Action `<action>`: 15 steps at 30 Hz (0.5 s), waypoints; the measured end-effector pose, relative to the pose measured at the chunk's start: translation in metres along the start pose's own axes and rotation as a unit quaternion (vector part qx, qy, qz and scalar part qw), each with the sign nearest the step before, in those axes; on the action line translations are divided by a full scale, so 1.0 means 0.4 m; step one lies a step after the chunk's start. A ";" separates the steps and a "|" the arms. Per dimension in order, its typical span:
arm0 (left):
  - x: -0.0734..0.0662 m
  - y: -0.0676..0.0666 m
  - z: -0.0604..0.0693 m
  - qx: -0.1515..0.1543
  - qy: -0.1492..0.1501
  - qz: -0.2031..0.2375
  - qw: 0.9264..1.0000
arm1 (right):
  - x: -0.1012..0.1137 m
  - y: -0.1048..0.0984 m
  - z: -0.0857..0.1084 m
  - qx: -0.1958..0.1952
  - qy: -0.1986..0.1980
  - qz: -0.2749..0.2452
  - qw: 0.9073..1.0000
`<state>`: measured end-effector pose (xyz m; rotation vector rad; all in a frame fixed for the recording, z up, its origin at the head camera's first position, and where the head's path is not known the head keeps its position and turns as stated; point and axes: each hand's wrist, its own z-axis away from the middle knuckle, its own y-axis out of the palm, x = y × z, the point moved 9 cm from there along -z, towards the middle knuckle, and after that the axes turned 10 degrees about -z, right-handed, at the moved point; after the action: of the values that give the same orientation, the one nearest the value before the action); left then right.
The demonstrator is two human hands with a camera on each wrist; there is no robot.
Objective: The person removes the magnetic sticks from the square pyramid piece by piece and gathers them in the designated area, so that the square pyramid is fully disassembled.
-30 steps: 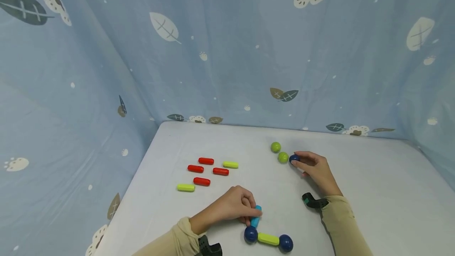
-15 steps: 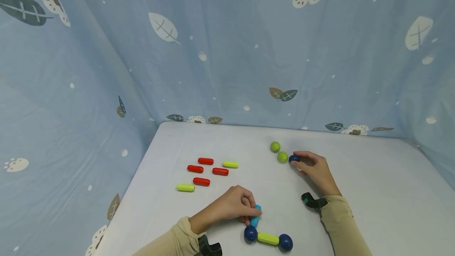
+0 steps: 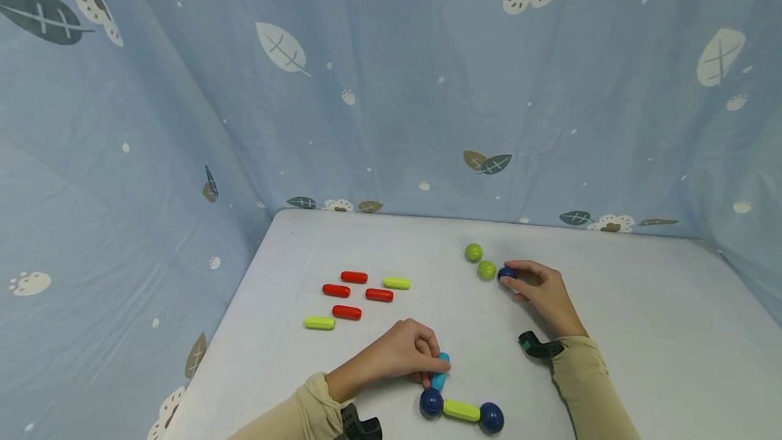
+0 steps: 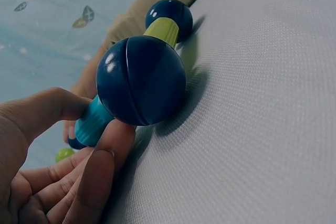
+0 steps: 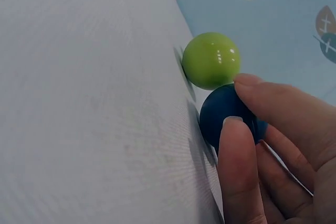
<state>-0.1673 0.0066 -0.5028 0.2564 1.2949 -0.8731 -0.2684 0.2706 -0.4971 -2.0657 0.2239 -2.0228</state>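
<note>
My left hand (image 3: 400,352) pinches a light-blue rod (image 4: 93,121) between thumb and fingers. One end of the rod meets a dark-blue ball (image 3: 431,403). From that ball a yellow-green rod (image 3: 461,411) runs to a second dark-blue ball (image 3: 491,418), all lying on the table near its front. Farther back on the right, my right hand (image 3: 544,290) holds another dark-blue ball (image 5: 224,109) between thumb and fingertips, at the table surface. Just left of it is a green ball (image 3: 486,270), also seen close by in the right wrist view.
A second green ball (image 3: 473,252) lies behind the first. On the left of the white table (image 3: 293,243) lie several red rods (image 3: 346,312) and two loose yellow-green rods, one nearer (image 3: 320,323) and one farther back (image 3: 396,283). A blue patterned cloth (image 3: 391,87) hangs around the table.
</note>
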 end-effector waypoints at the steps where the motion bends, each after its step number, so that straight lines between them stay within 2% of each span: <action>1: 0.000 0.000 0.000 -0.001 0.001 -0.001 1.000 | -0.001 0.000 -0.001 -0.001 0.000 -0.001 1.000; 15: 0.002 0.000 0.000 0.002 0.004 -0.004 1.000 | -0.007 0.002 -0.002 -0.007 -0.004 -0.010 1.000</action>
<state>-0.1672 0.0063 -0.5036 0.2586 1.3035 -0.8813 -0.2691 0.2705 -0.4998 -2.0924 0.2172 -2.0298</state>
